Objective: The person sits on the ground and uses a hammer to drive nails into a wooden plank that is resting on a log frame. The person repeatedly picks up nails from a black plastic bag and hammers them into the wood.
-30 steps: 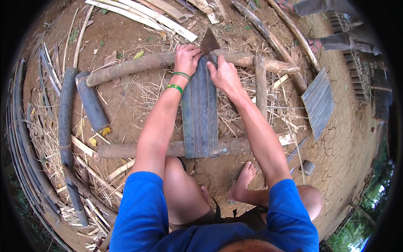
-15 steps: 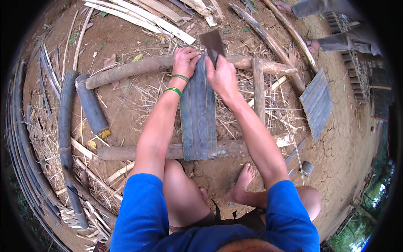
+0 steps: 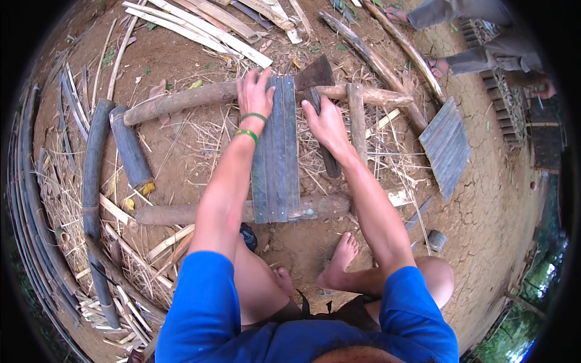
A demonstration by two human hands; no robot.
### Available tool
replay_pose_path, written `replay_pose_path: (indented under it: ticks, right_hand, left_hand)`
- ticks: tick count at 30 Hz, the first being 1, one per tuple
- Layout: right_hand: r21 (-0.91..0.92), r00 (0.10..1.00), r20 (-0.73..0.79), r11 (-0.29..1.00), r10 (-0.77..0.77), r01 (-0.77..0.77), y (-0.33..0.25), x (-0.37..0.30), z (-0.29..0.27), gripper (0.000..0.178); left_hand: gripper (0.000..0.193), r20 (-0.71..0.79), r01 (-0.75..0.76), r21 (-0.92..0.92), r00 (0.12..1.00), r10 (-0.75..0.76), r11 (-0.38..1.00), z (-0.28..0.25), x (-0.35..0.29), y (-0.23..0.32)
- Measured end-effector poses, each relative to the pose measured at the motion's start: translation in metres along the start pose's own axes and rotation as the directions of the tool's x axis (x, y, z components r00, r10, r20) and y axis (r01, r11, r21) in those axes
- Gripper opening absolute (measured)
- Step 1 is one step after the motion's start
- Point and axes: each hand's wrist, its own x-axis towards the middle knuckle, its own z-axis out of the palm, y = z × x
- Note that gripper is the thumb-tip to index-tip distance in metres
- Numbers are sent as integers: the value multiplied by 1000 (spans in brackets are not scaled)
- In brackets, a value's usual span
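A panel of several dark grey-green split bamboo slats (image 3: 276, 157) lies across two round logs, the far log (image 3: 181, 101) and the near log (image 3: 327, 207). Small shiny dots, like nail heads, show at its near end. My left hand (image 3: 254, 95) is open, fingers spread, at the panel's far left edge over the far log. My right hand (image 3: 327, 124) is closed round the dark handle of a hatchet (image 3: 315, 74). The hatchet's broad blade rests by the far log, just right of the slats.
A short crosspiece (image 3: 356, 124) joins the logs on the right. Beyond it lies a loose slatted panel (image 3: 446, 148). Bamboo tubes (image 3: 92, 163) and split strips (image 3: 200, 30) lie left and far. A knife-like blade (image 3: 419, 213) is near my right knee. Another person's legs (image 3: 484, 42) are far right.
My left hand has gone from closed fingers at the panel's top to spread fingers at its left edge. The hatchet has been lowered and turned, its blade now right of the slats.
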Motion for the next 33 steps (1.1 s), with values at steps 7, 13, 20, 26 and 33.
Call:
replay_pose_path:
  ticks: [7, 13, 20, 26, 33]
  right_hand:
    - [128, 1000, -11, 992, 19, -18, 14, 8, 19, 44]
    - [655, 944, 161, 685, 287, -320, -10, 28, 45, 32]
    - [755, 903, 229, 520, 363, -400, -13, 46, 65, 32]
    - [422, 972, 36, 878, 231, -224, -22, 38, 25, 35]
    - [191, 993, -111, 981, 51, -29, -31, 30, 34, 42]
  left_hand:
    - [118, -140, 466, 396, 882, -450, 791, -17, -74, 65]
    - [115, 152, 560, 219, 789, -595, 799, -33, -81, 62]
    - [113, 190, 555, 243, 777, -600, 796, -30, -81, 57]
    - [113, 178, 572, 243, 767, -616, 783, -40, -78, 66]
    - [113, 153, 548, 256, 791, -593, 797, -34, -79, 64]
